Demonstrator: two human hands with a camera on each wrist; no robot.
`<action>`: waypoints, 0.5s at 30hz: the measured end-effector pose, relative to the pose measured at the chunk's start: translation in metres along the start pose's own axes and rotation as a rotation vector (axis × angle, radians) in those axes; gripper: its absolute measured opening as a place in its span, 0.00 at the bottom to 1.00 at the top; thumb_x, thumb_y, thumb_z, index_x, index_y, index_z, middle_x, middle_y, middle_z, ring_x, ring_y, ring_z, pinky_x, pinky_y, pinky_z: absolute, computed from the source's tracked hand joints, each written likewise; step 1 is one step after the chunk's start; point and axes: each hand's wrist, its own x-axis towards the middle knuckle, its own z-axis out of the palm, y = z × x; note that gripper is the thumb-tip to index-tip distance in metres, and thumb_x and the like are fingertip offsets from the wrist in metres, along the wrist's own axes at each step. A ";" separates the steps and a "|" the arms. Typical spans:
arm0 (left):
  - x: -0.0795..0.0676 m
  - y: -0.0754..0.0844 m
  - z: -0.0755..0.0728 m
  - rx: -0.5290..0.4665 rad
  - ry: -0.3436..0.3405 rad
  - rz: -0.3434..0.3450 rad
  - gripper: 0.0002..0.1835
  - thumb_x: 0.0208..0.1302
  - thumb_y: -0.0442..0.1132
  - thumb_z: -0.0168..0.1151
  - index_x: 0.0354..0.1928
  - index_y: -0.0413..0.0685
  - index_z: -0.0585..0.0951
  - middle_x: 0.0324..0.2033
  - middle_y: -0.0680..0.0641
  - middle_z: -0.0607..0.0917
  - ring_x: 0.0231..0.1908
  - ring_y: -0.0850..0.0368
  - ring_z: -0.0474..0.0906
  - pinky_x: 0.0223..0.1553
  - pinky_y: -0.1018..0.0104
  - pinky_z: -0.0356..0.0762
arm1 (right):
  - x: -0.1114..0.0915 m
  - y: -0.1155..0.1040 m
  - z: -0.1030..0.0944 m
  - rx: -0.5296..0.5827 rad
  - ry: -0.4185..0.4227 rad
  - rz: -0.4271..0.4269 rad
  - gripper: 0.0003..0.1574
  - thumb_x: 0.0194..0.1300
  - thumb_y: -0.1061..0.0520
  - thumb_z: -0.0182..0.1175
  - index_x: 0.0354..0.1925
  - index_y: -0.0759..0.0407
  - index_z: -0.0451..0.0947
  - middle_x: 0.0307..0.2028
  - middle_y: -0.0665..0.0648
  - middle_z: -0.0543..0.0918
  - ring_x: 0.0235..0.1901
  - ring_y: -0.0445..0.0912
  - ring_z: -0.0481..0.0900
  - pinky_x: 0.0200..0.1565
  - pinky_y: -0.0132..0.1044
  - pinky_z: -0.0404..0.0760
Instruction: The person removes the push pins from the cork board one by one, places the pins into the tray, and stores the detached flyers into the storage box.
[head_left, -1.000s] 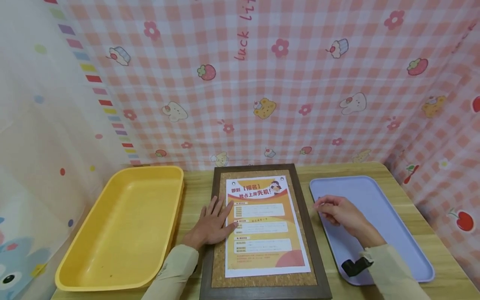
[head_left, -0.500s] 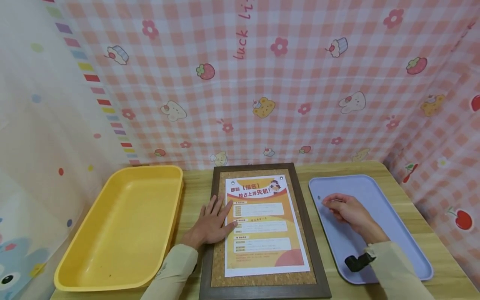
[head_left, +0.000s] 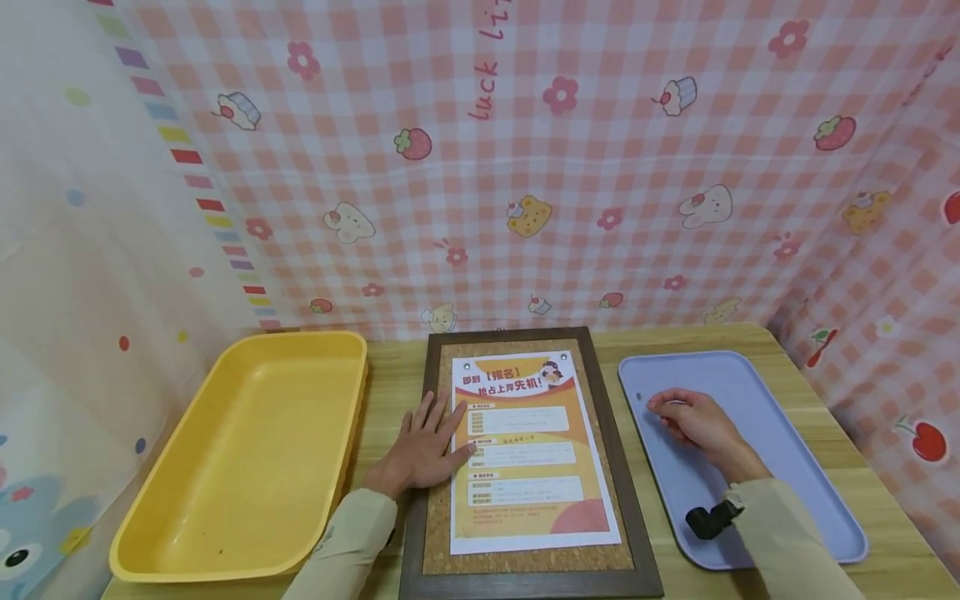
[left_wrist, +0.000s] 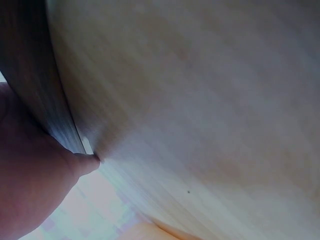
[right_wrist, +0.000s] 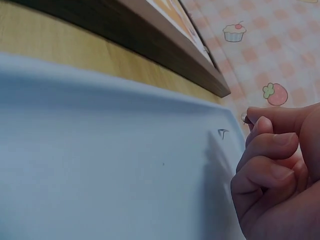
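Observation:
A printed orange and white poster [head_left: 525, 492] lies on a cork board [head_left: 540, 562] with a dark frame, held by a thumbtack [head_left: 467, 367] at each top corner. My left hand [head_left: 429, 446] rests flat with spread fingers over the board's left frame and the poster's edge. Above the lilac tray [head_left: 757, 467], my right hand [head_left: 693, 425] pinches a small metal thumbtack [right_wrist: 244, 118] between thumb and forefinger; the other fingers are curled. A second thumbtack [right_wrist: 223, 133] lies in the tray, just left of those fingertips in the head view.
A deep yellow tray [head_left: 247, 467] stands left of the board on the wooden table [head_left: 390, 375]. A pink checked curtain [head_left: 480, 183] hangs behind the table. A black wrist camera [head_left: 711, 520] sits below my right sleeve.
My right hand has shifted slightly right from the tray's left rim, and the loose thumbtack in the tray now shows beside it. The left hand has stayed put.

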 end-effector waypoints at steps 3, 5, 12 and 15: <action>-0.001 0.002 -0.002 -0.003 0.006 -0.001 0.39 0.67 0.64 0.39 0.74 0.57 0.46 0.73 0.44 0.41 0.72 0.44 0.30 0.66 0.38 0.37 | 0.003 0.002 0.000 0.001 0.004 -0.001 0.13 0.65 0.54 0.57 0.39 0.64 0.75 0.17 0.46 0.72 0.13 0.37 0.64 0.15 0.31 0.63; -0.001 0.003 -0.003 0.002 0.006 -0.003 0.39 0.67 0.65 0.39 0.74 0.58 0.46 0.73 0.44 0.40 0.72 0.44 0.30 0.66 0.39 0.37 | 0.005 0.004 0.001 0.004 0.008 0.000 0.12 0.65 0.55 0.57 0.39 0.65 0.75 0.17 0.46 0.72 0.13 0.36 0.64 0.15 0.30 0.62; -0.002 0.002 -0.002 -0.004 0.011 -0.002 0.38 0.67 0.65 0.38 0.74 0.58 0.46 0.73 0.44 0.41 0.72 0.44 0.30 0.66 0.39 0.37 | 0.010 0.010 0.001 0.011 0.015 0.007 0.10 0.64 0.57 0.57 0.38 0.64 0.76 0.17 0.46 0.72 0.13 0.36 0.64 0.15 0.29 0.62; -0.002 0.002 -0.002 -0.007 0.009 -0.005 0.38 0.67 0.65 0.38 0.74 0.58 0.46 0.73 0.44 0.41 0.72 0.44 0.30 0.66 0.39 0.37 | 0.011 0.011 0.001 0.011 0.019 0.011 0.09 0.64 0.57 0.57 0.38 0.63 0.76 0.17 0.46 0.72 0.13 0.36 0.64 0.15 0.29 0.62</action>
